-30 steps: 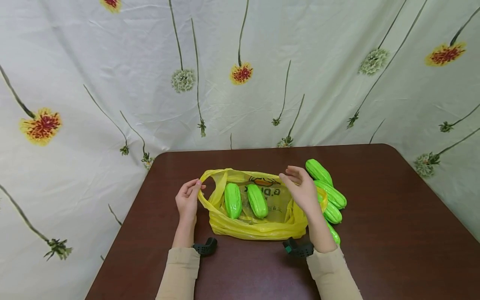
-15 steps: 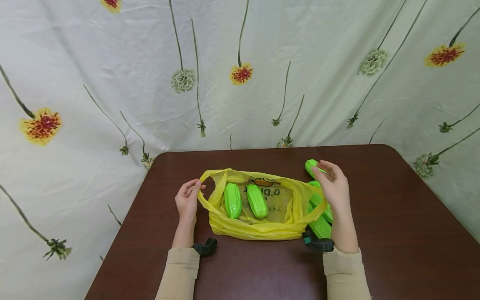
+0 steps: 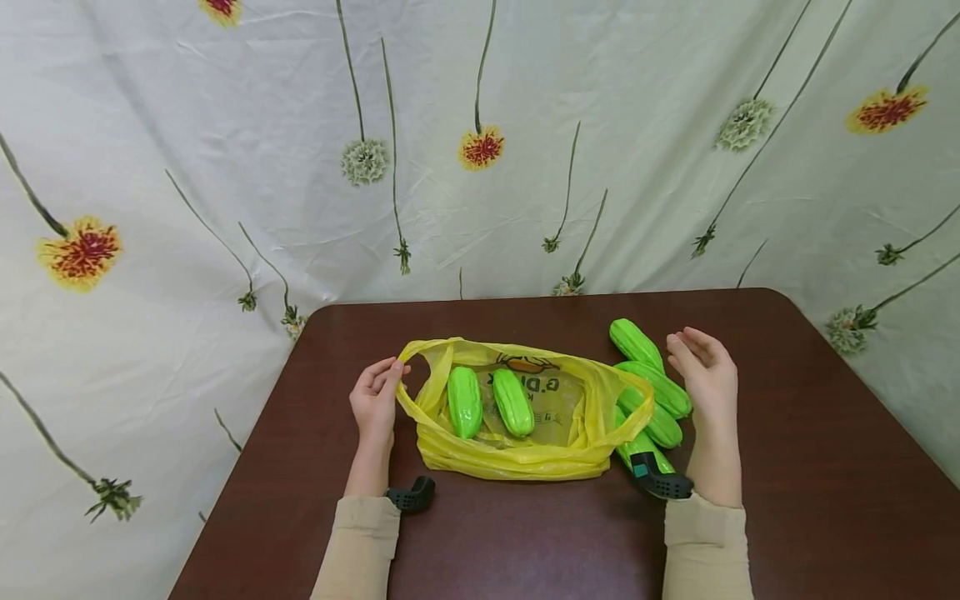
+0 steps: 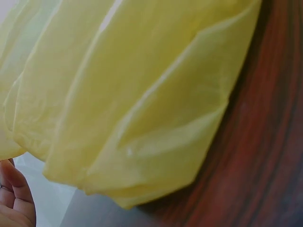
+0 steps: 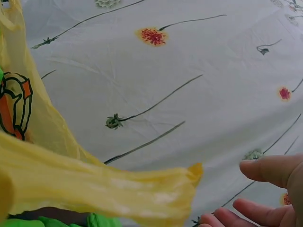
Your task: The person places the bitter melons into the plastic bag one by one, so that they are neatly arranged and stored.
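Note:
A yellow plastic bag [image 3: 517, 462] lies on the table with its mouth wide. Two bright green, ridged, cucumber-shaped vegetables [image 3: 466, 402] rest inside it. My left hand [image 3: 375, 400] pinches the bag's left handle between thumb and fingers; in the left wrist view the bag's side [image 4: 128, 94] fills most of the picture. My right hand [image 3: 708, 375] holds nothing and hovers right of several similar green vegetables [image 3: 652, 387]. These lie beside the bag, partly behind its right handle [image 3: 633, 417]. In the right wrist view, thumb and fingers [image 5: 267, 171] are spread apart, away from the handle.
The dark brown table [image 3: 810, 467] extends to both sides of the bag. A white cloth with printed flowers [image 3: 420, 167] hangs behind the table's far edge. Black wrist cameras [image 3: 411, 494] sit at both wrists.
My right hand has moved right, from over the bag's right side, across the pile, to its right. The bag's right handle now sticks out rightward. The left hand has stayed in place.

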`<state>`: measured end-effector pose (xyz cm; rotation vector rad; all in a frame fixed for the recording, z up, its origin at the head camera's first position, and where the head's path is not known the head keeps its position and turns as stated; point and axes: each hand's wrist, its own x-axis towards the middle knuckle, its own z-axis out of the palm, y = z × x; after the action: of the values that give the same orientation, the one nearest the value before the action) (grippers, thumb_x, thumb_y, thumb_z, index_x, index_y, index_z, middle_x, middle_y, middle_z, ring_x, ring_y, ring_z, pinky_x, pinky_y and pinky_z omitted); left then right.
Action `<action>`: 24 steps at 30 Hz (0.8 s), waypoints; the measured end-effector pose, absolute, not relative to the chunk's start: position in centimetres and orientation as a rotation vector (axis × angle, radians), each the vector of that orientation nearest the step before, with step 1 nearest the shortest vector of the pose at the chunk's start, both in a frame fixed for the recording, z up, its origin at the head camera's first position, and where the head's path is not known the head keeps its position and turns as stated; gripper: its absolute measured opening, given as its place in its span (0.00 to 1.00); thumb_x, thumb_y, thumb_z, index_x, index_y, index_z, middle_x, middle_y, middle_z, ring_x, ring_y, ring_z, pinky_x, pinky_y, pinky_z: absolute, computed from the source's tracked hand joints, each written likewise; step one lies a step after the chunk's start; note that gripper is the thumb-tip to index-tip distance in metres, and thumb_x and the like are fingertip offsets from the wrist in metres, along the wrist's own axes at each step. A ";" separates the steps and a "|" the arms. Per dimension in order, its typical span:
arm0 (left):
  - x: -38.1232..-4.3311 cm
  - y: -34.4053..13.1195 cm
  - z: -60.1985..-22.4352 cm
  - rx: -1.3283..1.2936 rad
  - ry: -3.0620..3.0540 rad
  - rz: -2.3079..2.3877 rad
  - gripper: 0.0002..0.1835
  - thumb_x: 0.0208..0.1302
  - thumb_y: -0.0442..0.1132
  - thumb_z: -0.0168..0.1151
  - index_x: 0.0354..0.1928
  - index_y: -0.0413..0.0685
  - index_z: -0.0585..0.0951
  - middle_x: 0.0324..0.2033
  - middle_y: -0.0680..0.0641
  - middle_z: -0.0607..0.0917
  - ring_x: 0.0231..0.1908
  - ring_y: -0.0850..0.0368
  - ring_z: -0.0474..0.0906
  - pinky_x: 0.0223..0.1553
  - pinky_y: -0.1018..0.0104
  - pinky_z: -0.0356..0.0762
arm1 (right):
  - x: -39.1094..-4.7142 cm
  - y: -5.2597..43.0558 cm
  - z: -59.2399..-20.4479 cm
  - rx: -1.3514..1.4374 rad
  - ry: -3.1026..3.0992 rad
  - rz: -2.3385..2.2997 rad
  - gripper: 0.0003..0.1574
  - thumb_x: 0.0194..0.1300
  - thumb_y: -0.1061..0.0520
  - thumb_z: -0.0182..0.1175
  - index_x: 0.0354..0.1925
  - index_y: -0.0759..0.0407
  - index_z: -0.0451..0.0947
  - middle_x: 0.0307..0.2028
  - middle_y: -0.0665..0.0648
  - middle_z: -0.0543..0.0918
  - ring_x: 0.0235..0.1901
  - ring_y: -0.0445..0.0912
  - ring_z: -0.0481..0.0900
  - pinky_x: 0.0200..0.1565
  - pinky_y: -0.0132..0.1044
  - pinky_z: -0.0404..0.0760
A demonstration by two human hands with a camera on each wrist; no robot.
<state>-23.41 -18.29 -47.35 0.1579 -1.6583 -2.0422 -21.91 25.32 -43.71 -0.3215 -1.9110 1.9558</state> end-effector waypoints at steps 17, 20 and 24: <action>-23.8 -18.4 -47.8 0.145 -1.640 -2.047 0.17 0.58 0.40 0.67 0.44 0.34 0.80 0.27 0.53 0.86 0.30 0.57 0.83 0.30 0.74 0.77 | -23.4 29.6 -49.2 -0.642 -1.920 1.889 0.45 0.47 0.41 0.72 0.61 0.54 0.71 0.52 0.51 0.76 0.46 0.39 0.76 0.46 0.25 0.75; -23.6 -18.3 -47.3 0.164 -1.636 -2.058 0.19 0.57 0.41 0.67 0.44 0.31 0.79 0.26 0.54 0.86 0.29 0.59 0.82 0.29 0.74 0.77 | -23.6 29.6 -49.7 -0.711 -1.989 1.861 0.46 0.48 0.39 0.71 0.62 0.53 0.70 0.54 0.52 0.75 0.49 0.41 0.74 0.55 0.33 0.72; -23.6 -18.3 -47.4 0.175 -1.634 -2.060 0.17 0.57 0.41 0.68 0.43 0.34 0.80 0.26 0.54 0.86 0.31 0.54 0.83 0.29 0.74 0.77 | -23.0 29.2 -49.4 -0.725 -2.075 1.826 0.46 0.50 0.38 0.69 0.63 0.52 0.68 0.55 0.51 0.75 0.54 0.45 0.72 0.61 0.45 0.65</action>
<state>-23.58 -18.27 -47.39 0.1747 -1.6335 -2.0601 -22.98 29.16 -49.38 -0.7248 -2.0754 1.8258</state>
